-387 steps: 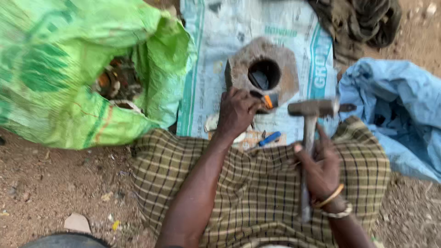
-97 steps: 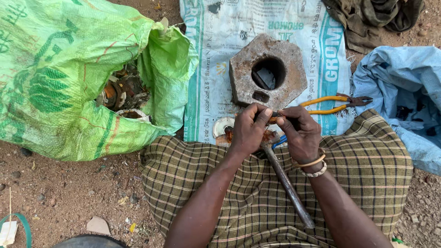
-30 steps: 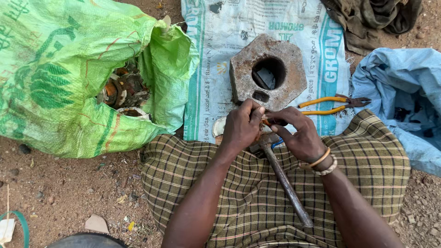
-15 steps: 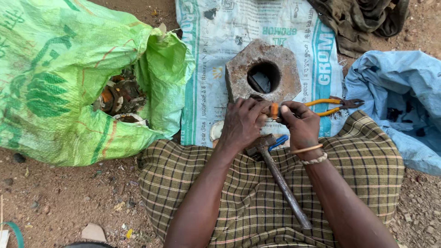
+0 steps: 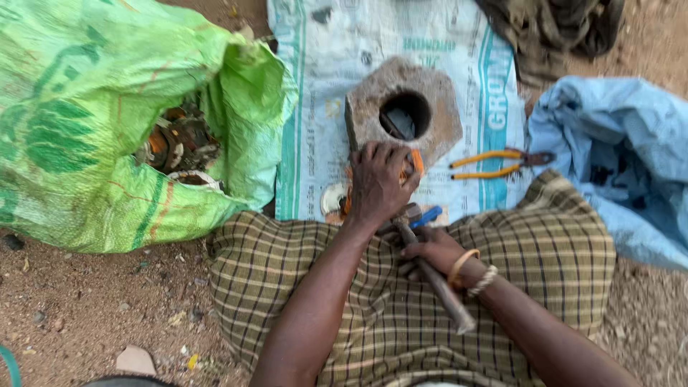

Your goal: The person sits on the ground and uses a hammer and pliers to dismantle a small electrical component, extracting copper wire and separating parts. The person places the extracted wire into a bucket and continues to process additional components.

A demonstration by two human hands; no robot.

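Outdoors on bare dirt, left hand [image 5: 376, 183] clamps an orange part [image 5: 414, 162] against a holed stone block [image 5: 437, 115], right hand [image 5: 430, 252] closed around a hammer handle [image 5: 441, 287].

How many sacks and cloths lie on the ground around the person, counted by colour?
Green sack: 1
White printed sack, spread flat: 1
Blue sheet: 1
Dark cloth: 1
Total: 4
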